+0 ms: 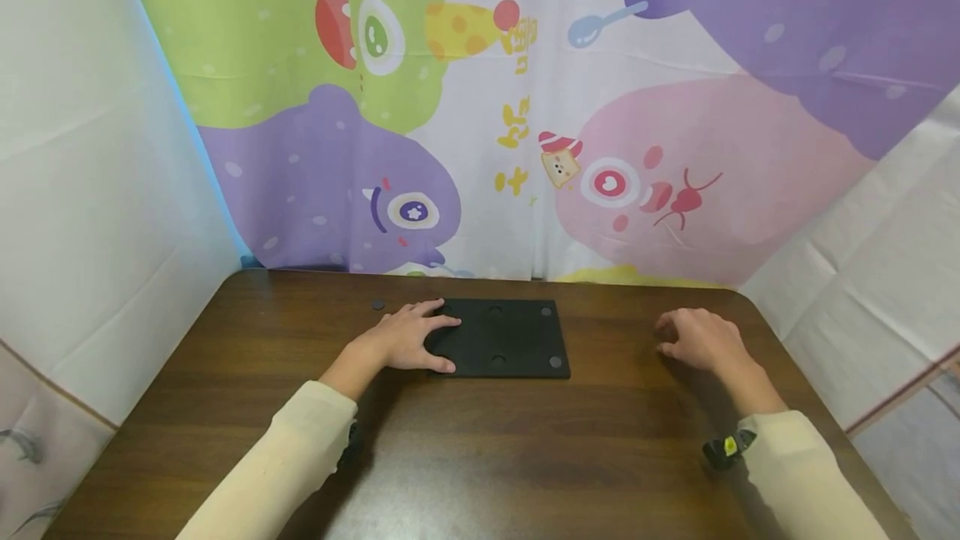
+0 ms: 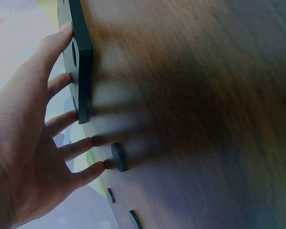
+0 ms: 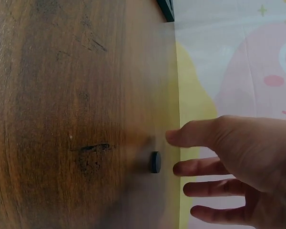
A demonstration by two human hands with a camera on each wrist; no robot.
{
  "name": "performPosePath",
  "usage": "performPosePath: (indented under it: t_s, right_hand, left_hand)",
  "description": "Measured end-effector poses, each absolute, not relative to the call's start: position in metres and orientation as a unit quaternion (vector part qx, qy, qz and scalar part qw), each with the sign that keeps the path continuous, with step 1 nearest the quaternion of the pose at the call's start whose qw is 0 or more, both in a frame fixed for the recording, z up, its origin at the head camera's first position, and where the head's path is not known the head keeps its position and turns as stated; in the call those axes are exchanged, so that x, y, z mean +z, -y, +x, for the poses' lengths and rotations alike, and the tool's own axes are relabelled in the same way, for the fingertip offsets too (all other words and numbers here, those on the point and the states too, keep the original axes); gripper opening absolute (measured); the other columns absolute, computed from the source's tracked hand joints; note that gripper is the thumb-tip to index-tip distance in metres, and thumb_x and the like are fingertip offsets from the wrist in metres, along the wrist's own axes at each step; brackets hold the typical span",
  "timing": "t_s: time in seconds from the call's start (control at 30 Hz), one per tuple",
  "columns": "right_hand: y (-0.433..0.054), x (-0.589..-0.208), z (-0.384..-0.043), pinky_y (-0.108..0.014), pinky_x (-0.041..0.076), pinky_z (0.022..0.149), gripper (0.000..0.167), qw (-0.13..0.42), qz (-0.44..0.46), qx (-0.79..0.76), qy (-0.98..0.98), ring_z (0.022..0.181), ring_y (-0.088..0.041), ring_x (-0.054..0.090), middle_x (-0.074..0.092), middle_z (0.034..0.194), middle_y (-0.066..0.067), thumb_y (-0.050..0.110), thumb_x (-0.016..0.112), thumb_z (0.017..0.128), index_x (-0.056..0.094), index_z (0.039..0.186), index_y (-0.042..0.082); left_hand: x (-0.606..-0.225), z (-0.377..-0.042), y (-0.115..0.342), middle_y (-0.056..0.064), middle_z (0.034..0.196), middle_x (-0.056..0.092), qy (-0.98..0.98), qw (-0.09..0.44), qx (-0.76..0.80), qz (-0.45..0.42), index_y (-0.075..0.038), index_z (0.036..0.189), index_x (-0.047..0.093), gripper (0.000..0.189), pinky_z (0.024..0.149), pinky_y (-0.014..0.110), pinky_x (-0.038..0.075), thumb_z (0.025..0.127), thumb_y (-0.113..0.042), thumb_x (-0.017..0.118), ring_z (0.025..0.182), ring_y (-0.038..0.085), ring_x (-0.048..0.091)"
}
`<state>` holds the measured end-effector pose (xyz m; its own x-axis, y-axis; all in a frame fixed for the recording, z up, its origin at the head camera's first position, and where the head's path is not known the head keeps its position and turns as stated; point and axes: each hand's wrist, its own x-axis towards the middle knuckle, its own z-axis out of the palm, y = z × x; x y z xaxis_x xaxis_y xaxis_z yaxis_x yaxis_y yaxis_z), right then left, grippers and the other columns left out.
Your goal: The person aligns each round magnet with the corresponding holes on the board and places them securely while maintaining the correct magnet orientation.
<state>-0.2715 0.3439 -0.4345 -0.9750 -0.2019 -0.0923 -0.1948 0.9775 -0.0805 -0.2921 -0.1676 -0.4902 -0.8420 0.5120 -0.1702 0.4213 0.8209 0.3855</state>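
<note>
A flat black board with round recesses lies on the table; grey discs sit in its two right-hand recesses. My left hand spreads over the board's left end, its thumb and some fingertips touching it. In the left wrist view a small black disc stands out near the little finger, with two more discs beyond. Over the right side of the table is my right hand, fingers loosely bent and holding nothing. Close to its thumb and index finger lies another black disc, hidden in the head view.
A brown wooden table carries everything. Behind it hangs a cloth printed with cartoon monsters, and white cloth walls enclose both sides. One dark disc lies on the table left of the board.
</note>
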Motion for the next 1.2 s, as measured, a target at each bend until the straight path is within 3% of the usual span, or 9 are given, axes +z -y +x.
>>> performPosePath:
  t_s: [0.17,0.43,0.77,1.2]
  right_hand:
    - [-0.346,-0.434,-0.27,-0.067,0.063,0.082,0.034,0.06,-0.092,-0.035,-0.993,0.115,-0.045,0.079,0.086,0.121,-0.013,0.024,0.087,0.096,0.082,0.127,0.009]
    - [-0.347,-0.435,-0.271,-0.067,0.062,0.079,0.033,0.061,-0.086,-0.037,-0.994,0.112,-0.045,0.079,0.086,0.116,-0.012,0.023,0.087,0.095,0.082,0.124,0.009]
    - [-0.348,-0.437,-0.27,-0.067,0.062,0.081,0.03,0.087,-0.084,-0.034,-0.992,0.116,-0.047,0.078,0.084,0.121,-0.015,0.02,0.086,0.096,0.083,0.124,0.009]
    - [-0.345,-0.436,-0.267,-0.066,0.063,0.079,0.025,0.08,-0.091,-0.039,-0.992,0.114,-0.051,0.078,0.084,0.123,-0.02,0.01,0.085,0.094,0.084,0.119,0.008]
  left_hand:
    - [-0.495,-0.293,0.168,0.013,0.188,0.028,-0.947,0.124,0.165,0.248,-0.036,0.168,0.053,0.096,0.123,0.091,0.031,0.089,-0.086,0.074,0.168,0.055,0.034]
    - [-0.461,-0.272,0.159,0.018,0.188,0.027,-0.947,0.146,0.159,0.236,-0.025,0.17,0.052,0.086,0.126,0.09,0.029,0.097,-0.062,0.08,0.169,0.057,0.032]
    - [-0.462,-0.271,0.159,0.019,0.188,0.027,-0.948,0.144,0.155,0.237,-0.025,0.17,0.052,0.086,0.125,0.09,0.029,0.097,-0.06,0.081,0.168,0.058,0.033]
    - [-0.46,-0.271,0.159,0.019,0.188,0.027,-0.946,0.148,0.162,0.241,-0.025,0.17,0.052,0.087,0.125,0.09,0.029,0.097,-0.064,0.08,0.169,0.057,0.033]
